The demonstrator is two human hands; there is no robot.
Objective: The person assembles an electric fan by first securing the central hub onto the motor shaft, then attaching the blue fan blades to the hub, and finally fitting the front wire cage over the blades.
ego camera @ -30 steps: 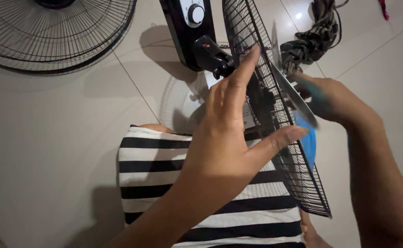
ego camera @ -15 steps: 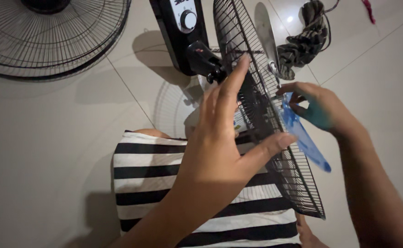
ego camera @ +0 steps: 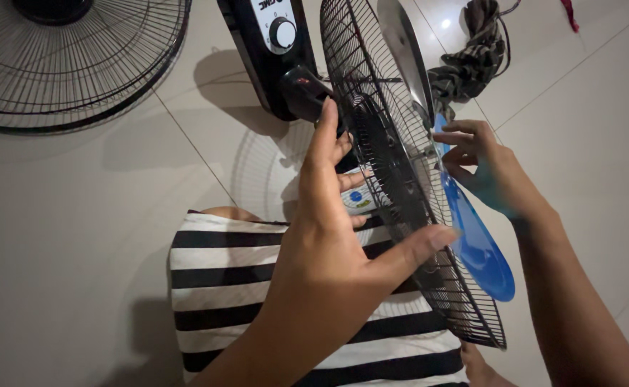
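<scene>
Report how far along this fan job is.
Done: the round black wire front guard lies detached on the floor. In hand: left hand steadies the black wire rear grille; right hand is at the hub of the translucent blue fan blade. Left: the blade is not yet clearly on or off.

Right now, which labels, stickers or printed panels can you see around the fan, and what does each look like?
Control panel: top centre, on the black fan body; pale plate, round knob, dark print.
Sticker: behind the black rear grille, beside the left hand; pale, with blue dot and green patch.
No packages or screens.
</scene>
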